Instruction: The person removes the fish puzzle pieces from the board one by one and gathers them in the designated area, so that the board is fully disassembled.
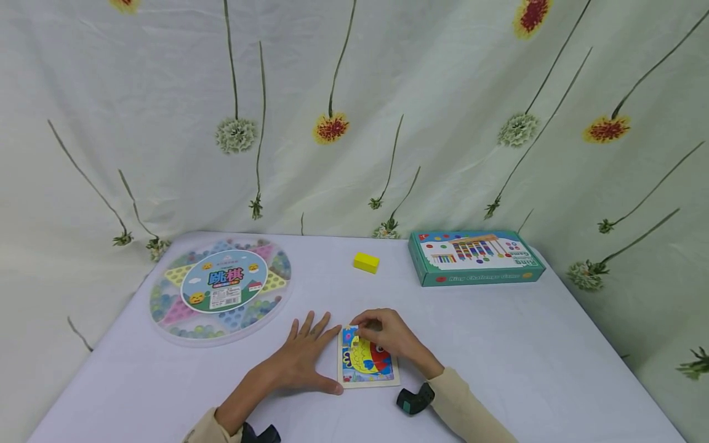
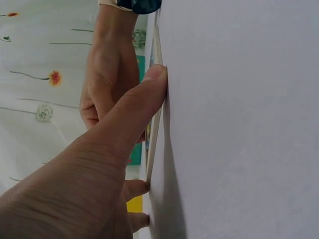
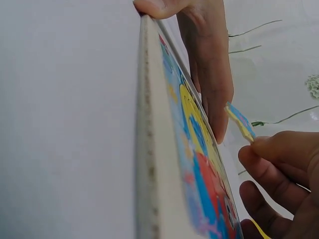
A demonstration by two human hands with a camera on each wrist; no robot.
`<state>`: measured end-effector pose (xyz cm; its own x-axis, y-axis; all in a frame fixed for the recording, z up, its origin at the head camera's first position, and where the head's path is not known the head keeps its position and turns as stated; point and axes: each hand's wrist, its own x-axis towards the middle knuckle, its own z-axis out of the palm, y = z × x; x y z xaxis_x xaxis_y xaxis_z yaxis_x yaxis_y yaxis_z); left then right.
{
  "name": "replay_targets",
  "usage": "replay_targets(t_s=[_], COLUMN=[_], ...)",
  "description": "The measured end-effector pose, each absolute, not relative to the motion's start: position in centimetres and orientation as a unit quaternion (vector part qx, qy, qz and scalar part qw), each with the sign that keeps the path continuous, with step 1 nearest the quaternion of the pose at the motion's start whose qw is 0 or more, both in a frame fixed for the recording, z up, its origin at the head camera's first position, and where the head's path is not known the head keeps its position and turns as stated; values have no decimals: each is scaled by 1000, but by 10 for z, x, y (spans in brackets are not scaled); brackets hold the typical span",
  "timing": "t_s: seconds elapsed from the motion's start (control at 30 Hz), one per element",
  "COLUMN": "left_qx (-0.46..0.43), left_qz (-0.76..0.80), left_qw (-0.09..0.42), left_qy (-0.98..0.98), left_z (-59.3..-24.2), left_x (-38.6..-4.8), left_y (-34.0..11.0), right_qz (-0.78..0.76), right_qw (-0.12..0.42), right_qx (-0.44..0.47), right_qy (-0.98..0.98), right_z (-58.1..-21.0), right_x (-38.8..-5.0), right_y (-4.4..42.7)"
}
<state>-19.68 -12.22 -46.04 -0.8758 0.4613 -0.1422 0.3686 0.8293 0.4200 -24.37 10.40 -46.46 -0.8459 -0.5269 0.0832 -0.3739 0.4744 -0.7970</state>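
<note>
A small wooden jigsaw puzzle (image 1: 370, 385) with a yellow and red fish picture lies flat on the table in front of me. Beside it my left hand (image 1: 303, 360) is spread, its thumb (image 2: 157, 74) at the near left corner of the board and its index fingertip by the far left corner. Between thumb and index finger my right hand (image 1: 392, 335) pinches a puzzle piece (image 3: 240, 121), blue on its face with a pale yellow edge. In the right wrist view this piece is raised above the picture. Part of the picture's top is hidden by the right hand.
A round Chinese checkers set (image 1: 166, 289) with marbles under a clear cover lies at the left. Farther back are a yellow block (image 1: 366, 263) and, to the right, a green game box (image 1: 476, 277). A flowered cloth (image 1: 443, 80) hangs behind the white table.
</note>
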Motion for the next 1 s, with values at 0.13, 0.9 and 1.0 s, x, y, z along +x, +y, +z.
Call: replay_targets(t_s=[0.13,0.9,1.0], left_qx=[223,218,219], left_qz=[203,200,202], left_qw=[121,119,119], left_qy=[946,948,947], left_z=[-461,-459,-459], left_x=[-196,-194,-194], left_y=[-123,-123,-123], right_qz=[-461,-455,-447], right_qw=[99,71,75], right_qx=[-250,-224,-219], right_qy=[845,859,864], right_z=[-463,-453,-452], right_x=[-244,-246,-243], right_y=[111,188,195])
